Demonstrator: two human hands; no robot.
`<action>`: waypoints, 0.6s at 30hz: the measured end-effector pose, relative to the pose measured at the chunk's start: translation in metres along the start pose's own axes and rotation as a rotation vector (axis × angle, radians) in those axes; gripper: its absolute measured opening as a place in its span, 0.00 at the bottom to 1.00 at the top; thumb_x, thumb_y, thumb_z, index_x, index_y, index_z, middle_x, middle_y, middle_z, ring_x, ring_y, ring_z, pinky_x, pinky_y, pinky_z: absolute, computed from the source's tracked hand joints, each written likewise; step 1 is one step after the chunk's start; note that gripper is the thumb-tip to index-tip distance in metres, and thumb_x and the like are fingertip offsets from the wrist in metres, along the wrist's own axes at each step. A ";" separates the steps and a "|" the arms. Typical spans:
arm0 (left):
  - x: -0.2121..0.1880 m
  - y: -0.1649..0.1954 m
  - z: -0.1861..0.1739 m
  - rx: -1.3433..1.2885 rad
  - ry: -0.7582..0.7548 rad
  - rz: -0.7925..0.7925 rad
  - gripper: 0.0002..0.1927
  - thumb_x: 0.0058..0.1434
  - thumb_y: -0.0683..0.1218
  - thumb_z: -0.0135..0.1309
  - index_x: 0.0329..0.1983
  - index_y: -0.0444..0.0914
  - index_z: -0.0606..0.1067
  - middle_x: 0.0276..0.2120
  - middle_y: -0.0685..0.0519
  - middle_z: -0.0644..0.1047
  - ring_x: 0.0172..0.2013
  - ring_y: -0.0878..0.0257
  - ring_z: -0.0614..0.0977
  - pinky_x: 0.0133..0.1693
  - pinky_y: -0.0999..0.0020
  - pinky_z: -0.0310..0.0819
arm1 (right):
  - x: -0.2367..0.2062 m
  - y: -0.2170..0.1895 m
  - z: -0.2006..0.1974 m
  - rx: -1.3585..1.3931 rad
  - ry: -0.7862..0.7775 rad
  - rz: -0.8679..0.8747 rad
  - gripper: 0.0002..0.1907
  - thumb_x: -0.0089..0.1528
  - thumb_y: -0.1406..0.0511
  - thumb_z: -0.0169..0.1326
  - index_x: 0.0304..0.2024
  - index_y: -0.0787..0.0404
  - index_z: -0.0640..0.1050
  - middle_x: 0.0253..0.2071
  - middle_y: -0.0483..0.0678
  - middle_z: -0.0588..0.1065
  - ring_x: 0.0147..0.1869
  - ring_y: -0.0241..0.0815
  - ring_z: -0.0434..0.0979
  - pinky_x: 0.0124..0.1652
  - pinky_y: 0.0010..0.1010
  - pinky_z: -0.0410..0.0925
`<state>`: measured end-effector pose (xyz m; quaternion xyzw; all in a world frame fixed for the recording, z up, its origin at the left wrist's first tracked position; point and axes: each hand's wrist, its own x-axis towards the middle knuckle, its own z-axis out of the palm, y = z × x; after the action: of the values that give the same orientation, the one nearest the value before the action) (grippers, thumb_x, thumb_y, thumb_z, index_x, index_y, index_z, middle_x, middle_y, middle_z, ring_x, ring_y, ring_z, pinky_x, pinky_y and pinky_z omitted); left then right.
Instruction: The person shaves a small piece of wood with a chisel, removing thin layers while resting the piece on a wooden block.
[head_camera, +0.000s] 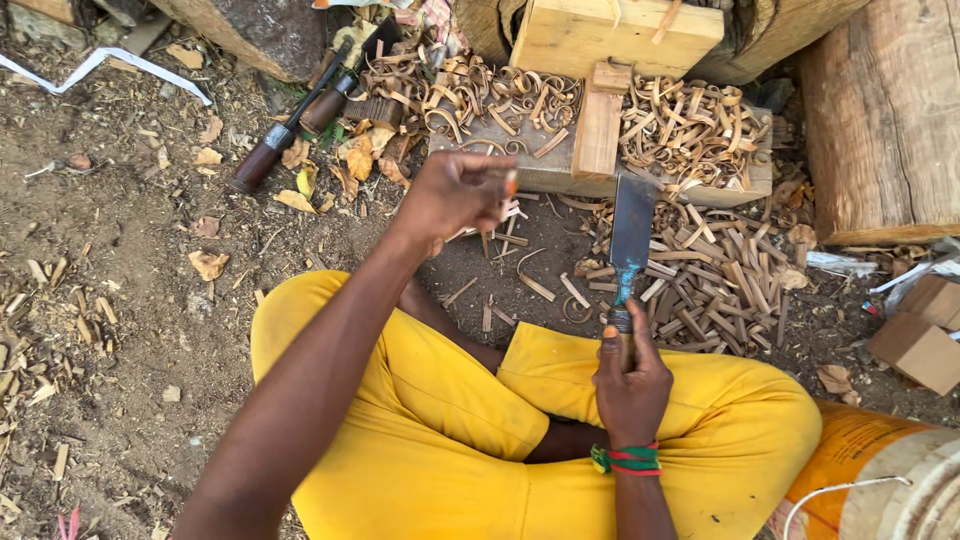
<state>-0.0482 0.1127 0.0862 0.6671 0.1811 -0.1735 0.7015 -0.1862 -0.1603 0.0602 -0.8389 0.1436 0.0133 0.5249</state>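
Note:
I sit cross-legged on the ground in yellow trousers (430, 420). My right hand (628, 385) grips the handle of a wide flat chisel (631, 235), blade pointing away toward a small upright wooden block (598, 125) on a plank (560, 170). My left hand (455, 195) is stretched out ahead with fingers curled, pinching a thin sliver of wood near the plank's front edge. Curled shavings (690, 125) cover the plank. Cut wooden strips (715, 275) lie heaped on the dirt by the blade.
Two dark-handled chisels (290, 125) lie on the dirt at upper left. A pale wooden box (610, 35) and logs (885, 110) stand behind the plank. Cardboard boxes (920, 330) sit at right, an orange sack (865, 460) at lower right.

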 end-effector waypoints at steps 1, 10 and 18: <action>0.000 -0.006 -0.002 0.219 0.058 0.115 0.18 0.61 0.41 0.60 0.55 0.43 0.81 0.33 0.48 0.85 0.26 0.64 0.83 0.31 0.66 0.83 | -0.002 -0.001 -0.002 0.043 -0.010 0.004 0.26 0.67 0.62 0.55 0.68 0.56 0.73 0.22 0.40 0.68 0.23 0.27 0.65 0.23 0.25 0.63; 0.002 -0.010 -0.014 0.902 0.339 0.323 0.16 0.60 0.47 0.63 0.52 0.49 0.83 0.36 0.51 0.85 0.33 0.57 0.86 0.43 0.55 0.80 | -0.019 -0.008 -0.042 0.204 0.058 0.081 0.27 0.69 0.61 0.51 0.70 0.61 0.69 0.25 0.45 0.73 0.20 0.32 0.71 0.19 0.26 0.64; 0.000 -0.009 0.007 0.896 0.248 0.506 0.14 0.63 0.47 0.62 0.52 0.49 0.83 0.39 0.49 0.85 0.35 0.50 0.86 0.42 0.54 0.80 | -0.017 -0.008 -0.143 -0.135 0.288 -0.231 0.39 0.69 0.67 0.60 0.79 0.64 0.59 0.37 0.47 0.75 0.32 0.33 0.75 0.31 0.24 0.68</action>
<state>-0.0521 0.1055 0.0787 0.9398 0.0040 0.0210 0.3409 -0.2190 -0.2797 0.1341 -0.8763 0.1188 -0.1577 0.4395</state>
